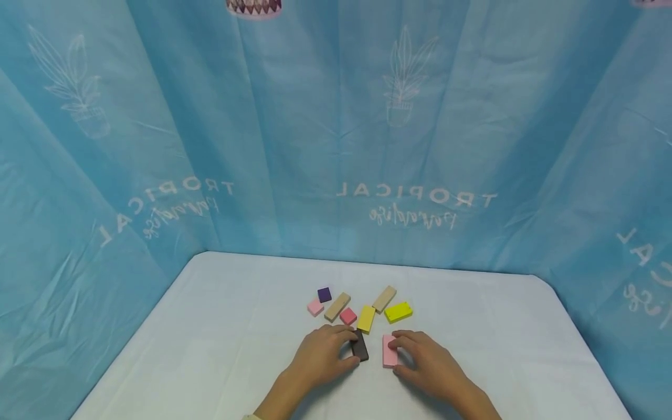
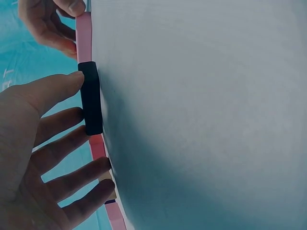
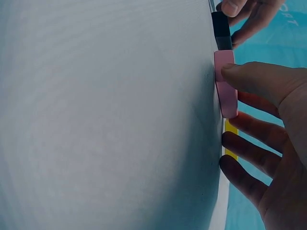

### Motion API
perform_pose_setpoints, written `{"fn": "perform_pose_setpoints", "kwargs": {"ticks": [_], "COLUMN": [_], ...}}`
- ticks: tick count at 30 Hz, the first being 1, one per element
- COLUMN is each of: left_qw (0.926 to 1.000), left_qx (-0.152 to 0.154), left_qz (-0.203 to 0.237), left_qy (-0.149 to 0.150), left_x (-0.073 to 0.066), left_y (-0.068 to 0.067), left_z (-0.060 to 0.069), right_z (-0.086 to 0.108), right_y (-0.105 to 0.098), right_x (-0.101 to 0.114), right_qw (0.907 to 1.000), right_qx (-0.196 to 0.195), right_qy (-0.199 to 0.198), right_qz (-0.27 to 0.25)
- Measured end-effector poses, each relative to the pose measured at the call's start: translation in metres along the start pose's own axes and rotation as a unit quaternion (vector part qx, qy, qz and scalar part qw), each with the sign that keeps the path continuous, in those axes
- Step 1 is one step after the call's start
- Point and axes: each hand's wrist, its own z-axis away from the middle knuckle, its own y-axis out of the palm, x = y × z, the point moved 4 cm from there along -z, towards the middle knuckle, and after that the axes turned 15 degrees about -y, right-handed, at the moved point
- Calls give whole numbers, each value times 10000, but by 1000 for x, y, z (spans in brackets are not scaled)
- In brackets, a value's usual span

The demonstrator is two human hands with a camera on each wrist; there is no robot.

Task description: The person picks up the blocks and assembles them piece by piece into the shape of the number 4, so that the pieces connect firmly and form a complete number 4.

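Note:
A black rectangular block (image 1: 360,346) lies on the white table at the fingertips of my left hand (image 1: 324,353). Its thumb (image 2: 62,88) meets the near end of the block while the index finger reaches the far end, so the block is pinched between them. To the right, a pink rectangular block (image 1: 388,352) is pinched the same way by my right hand (image 1: 427,363). In the right wrist view, the thumb (image 3: 261,79) presses on this pink block (image 3: 227,98), and the other fingers spread along and beyond it. A gap separates the two blocks in the head view.
Beyond the hands lie a yellow block (image 1: 366,319), a bright yellow-green block (image 1: 398,312), two wooden blocks (image 1: 338,307), a red-pink square (image 1: 348,316), a light pink square (image 1: 315,307) and a dark purple square (image 1: 324,294). Blue curtains (image 1: 336,146) hang behind the white table (image 1: 236,309).

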Motion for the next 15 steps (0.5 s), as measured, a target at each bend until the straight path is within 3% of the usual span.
{"fn": "perform_pose_setpoints", "kwargs": {"ticks": [15], "left_qw": [10000], "left_qx": [-21], "left_qz": [45], "left_qy": [69], "left_x": [-1], "left_y": [1], "left_z": [-1], "right_z": [1], "right_y": [-1], "right_x": [1], "right_qw": [9999], "right_qx": [-34], "right_qy": [37], "right_qz": [92]}}
